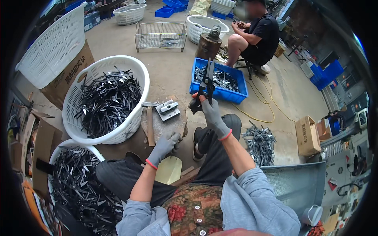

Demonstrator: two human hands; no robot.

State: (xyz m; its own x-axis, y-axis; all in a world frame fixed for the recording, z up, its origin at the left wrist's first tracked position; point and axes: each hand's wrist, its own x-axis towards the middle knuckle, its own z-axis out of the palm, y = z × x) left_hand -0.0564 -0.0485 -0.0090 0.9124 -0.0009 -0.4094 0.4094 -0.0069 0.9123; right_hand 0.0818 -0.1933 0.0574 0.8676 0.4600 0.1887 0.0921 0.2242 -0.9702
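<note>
My right hand (212,114), in a grey glove with a red cuff, is raised and closed round the handles of black scissors (207,81), blades pointing up. My left hand (165,144), gloved alike, is low in front of the stone block (179,125), its fingers curled. Whatever may be inside them is hidden. On the block sits a small metal fixture (168,110). Beside it a hammer (150,128) has its wooden handle toward me. Beyond my right hand, a blue crate (235,95) holds metal scissor pieces.
A white basket (145,80) heaped with dark scissor blades (110,102) stands left; another full basket (96,152) is nearer. A pile of dark pieces (260,145) lies right, beside a metal trough (293,179). A yellow hose (271,100) crosses the floor. A seated person (262,37) works ahead.
</note>
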